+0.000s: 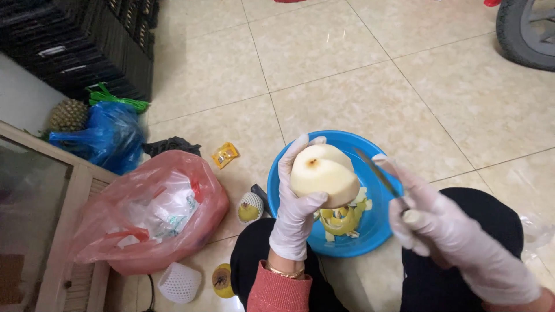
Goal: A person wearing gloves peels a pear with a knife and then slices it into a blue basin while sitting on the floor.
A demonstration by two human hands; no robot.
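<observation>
Two gloved hands work above a blue basin (370,234) set on the tiled floor (358,75). The left hand (298,199) grips a peeled pale fruit (324,176), its fingers wrapped around the left and underside with fingertips curled onto the flesh, so the fruit sits in the palm over the basin's near left part. The right hand (445,231) is closed around the handle of a knife (381,179), whose blade points up and left, just beside the fruit's right edge; whether it touches cannot be told. Yellow peelings (341,219) lie in the basin under the fruit. Left of the basin a small yellow fruit in a foam net (250,209) rests on the floor, with a red plastic bag (150,214) beside it, an empty white foam net (179,283) and another yellow fruit (222,280) lower down. Farther left are a blue bag (107,138) and a pineapple (68,114). A dark tyre (526,32) shows at the top right
</observation>
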